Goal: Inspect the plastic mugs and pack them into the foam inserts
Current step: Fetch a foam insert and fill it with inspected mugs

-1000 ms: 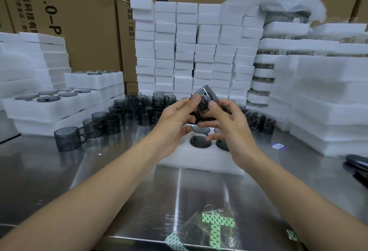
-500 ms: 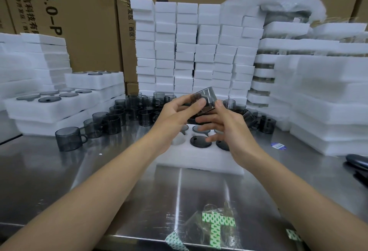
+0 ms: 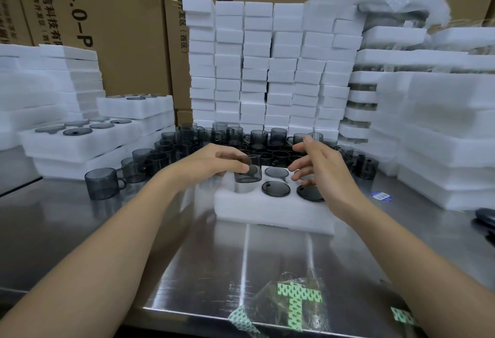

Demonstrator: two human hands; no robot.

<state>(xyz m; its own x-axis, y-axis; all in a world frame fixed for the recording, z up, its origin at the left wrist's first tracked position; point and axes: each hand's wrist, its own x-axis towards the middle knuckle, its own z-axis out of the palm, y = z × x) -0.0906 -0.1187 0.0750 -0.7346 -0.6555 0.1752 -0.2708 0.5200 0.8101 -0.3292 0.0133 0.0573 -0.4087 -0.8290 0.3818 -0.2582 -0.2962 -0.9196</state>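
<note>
The left hand (image 3: 211, 161) grips a smoky grey mug (image 3: 251, 174) with curled fingers at the left end of the white foam insert (image 3: 267, 211), just above an unfilled pocket. The right hand (image 3: 324, 166) hovers over the insert's right side, fingers spread and holding nothing. The insert lies on the steel tabletop (image 3: 187, 244), with loose mugs (image 3: 214, 136) crowded behind it.

Bright overhead light; table (image 3: 80, 230) glare; edges warped.

The left hand (image 3: 214, 163) pinches a mug (image 3: 254, 174); the right hand (image 3: 321, 170) hovers, fingers loosely spread.
</note>
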